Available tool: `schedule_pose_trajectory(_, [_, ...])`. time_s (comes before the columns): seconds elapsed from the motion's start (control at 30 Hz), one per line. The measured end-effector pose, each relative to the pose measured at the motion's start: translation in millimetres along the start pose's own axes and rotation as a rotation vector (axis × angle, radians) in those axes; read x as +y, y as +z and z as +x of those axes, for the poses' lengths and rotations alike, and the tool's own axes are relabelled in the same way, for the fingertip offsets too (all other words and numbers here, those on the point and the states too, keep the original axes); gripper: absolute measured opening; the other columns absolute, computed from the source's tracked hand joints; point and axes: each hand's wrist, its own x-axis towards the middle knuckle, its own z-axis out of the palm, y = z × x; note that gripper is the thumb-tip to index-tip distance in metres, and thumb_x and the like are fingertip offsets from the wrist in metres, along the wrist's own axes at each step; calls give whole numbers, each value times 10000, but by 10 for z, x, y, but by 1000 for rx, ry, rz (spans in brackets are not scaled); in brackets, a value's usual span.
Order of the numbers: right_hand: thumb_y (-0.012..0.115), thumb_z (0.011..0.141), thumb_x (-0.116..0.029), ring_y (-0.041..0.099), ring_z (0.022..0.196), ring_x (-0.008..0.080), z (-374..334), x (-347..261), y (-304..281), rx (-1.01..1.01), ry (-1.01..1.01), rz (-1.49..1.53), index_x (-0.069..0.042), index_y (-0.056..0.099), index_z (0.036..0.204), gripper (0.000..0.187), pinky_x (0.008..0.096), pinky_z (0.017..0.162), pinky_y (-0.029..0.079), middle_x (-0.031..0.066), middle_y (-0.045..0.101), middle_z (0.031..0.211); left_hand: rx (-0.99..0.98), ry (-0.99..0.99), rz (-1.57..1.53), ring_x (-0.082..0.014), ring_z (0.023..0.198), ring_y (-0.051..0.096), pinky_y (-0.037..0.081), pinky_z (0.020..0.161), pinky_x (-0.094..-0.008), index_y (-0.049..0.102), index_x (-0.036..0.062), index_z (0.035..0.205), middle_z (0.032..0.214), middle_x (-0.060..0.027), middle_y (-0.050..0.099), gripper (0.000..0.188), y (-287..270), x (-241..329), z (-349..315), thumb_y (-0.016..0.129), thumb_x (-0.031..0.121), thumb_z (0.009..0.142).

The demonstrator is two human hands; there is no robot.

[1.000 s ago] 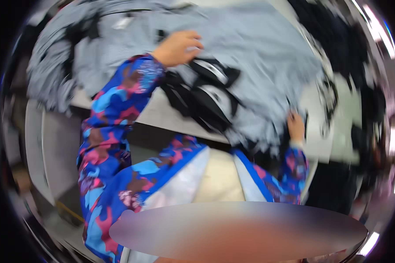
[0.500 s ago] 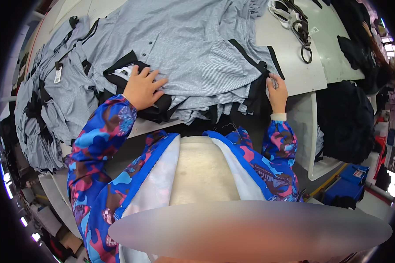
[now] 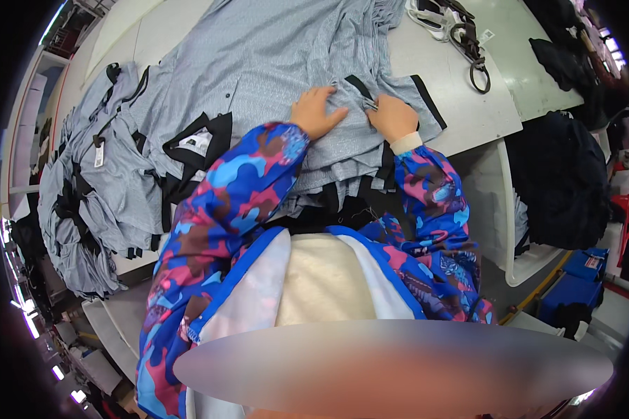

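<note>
A grey knit polo shirt (image 3: pixel 272 77) with black trim lies spread over the table in front of me, on top of more grey shirts. My left hand (image 3: pixel 316 113) rests on its cloth, fingers spread, to the left of a black sleeve band (image 3: pixel 358 86). My right hand (image 3: pixel 395 117) is pinched closed at the lower end of that band. Something small and greyish shows at its fingertips, too small to name. The shirt's black collar (image 3: pixel 201 143), with a white label inside, lies to the left of my left forearm.
More grey shirts (image 3: pixel 122 188) with a hang tag (image 3: pixel 99 152) are heaped at the left. Dark straps (image 3: pixel 468 49) lie at the far right of the white table (image 3: pixel 447 133). Beside the table, a white bin (image 3: pixel 500 209) stands near dark garments (image 3: pixel 559 185).
My left hand has left the collar and moved right and away from me across the shirt. My right hand has moved left from the sleeve's outer edge to the inner black band.
</note>
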Motion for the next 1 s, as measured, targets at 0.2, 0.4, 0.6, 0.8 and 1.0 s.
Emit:
schedule_pose_trajectory(0.2, [605, 752, -160, 568, 637, 166, -851, 129, -655, 216, -16, 828, 20, 562, 883, 226, 282, 576, 432, 82, 577, 662, 80, -418, -1156, -220, 843, 563, 456, 755, -314, 503, 0, 1101, 952, -137, 580, 392, -108, -638, -304, 560, 276, 829])
schedule_pose_trajectory(0.4, [557, 846, -196, 488, 559, 67, -1621, 845, 208, 205, 342, 1057, 24, 569, 916, 232, 207, 542, 390, -1, 556, 672, 39, -13, -464, -233, 952, 513, 409, 817, -365, 522, 47, 1098, 1078, -139, 525, 424, -208, -302, -231, 615, 299, 770])
schedule_pose_trajectory(0.6, [417, 913, -359, 512, 584, 62, -2108, 758, 759, 83, 774, 1526, 8, 525, 1103, 427, 164, 408, 320, 98, 609, 894, -207, 440, 2, -338, 1129, 384, 268, 924, -526, 388, 78, 1233, 1238, -150, 402, 775, -425, 716, -704, 723, 367, 596])
schedule_pose_trajectory(0.8, [453, 890, -395, 579, 620, 102, -1787, 400, 755, 266, 816, 1765, 16, 447, 1132, 477, 178, 371, 316, 130, 563, 941, -163, 411, 318, -350, 1083, 402, 281, 891, -516, 345, 22, 1238, 1185, -183, 405, 970, 92, 853, -770, 783, 384, 451])
schedule_pose_trajectory(1.0, [587, 837, -196, 374, 382, 49, -1573, 145, 481, 272, 699, 1758, -144, 464, 809, 137, 204, 322, 249, -48, 405, 587, -216, 358, 240, -280, 948, 465, 329, 816, -430, 404, -17, 1139, 1058, -144, 467, 894, 51, 942, -710, 786, 390, 440])
